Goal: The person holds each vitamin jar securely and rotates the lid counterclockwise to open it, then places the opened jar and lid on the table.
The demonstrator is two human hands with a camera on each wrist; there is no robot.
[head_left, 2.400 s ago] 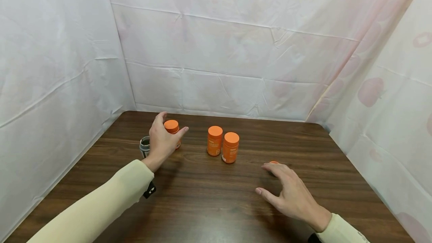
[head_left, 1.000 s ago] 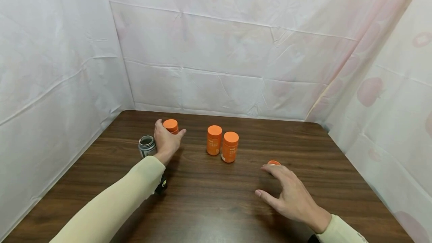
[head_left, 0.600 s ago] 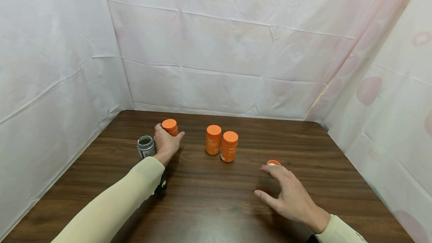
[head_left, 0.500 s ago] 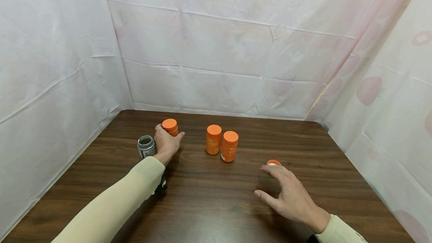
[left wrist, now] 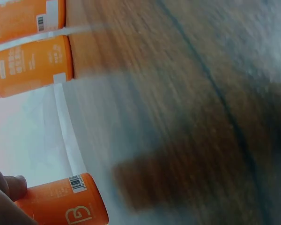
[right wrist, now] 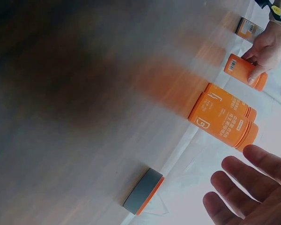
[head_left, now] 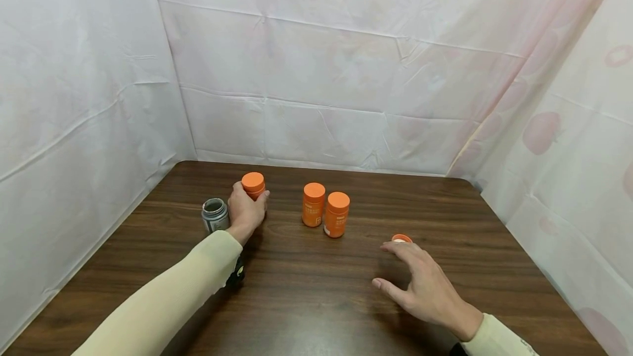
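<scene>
My left hand (head_left: 245, 207) grips an orange bottle (head_left: 254, 183) with an orange cap around its body, thumb on the near right side. Its barcode and base show in the left wrist view, where fingers (left wrist: 14, 186) press its side. I cannot tell whether its base touches the table. Just left of that hand is a grey jar (head_left: 215, 216) without a lid. My right hand (head_left: 430, 287) hovers at the right, fingers relaxed and apart, holding nothing. Beyond its fingertips a round lid (right wrist: 144, 190), grey outside with an orange rim, lies partly hidden in the head view.
Two more orange bottles, a left one (head_left: 314, 206) and a right one (head_left: 337, 215), stand upright close together mid-table, between the hands. The brown wooden table (head_left: 306, 284) ends at white hanging sheets (head_left: 316, 70) behind and on both sides.
My left hand has gone from spread beside the orange bottle to closed around it. The bottle has shifted slightly right. The right hand has hardly moved.
</scene>
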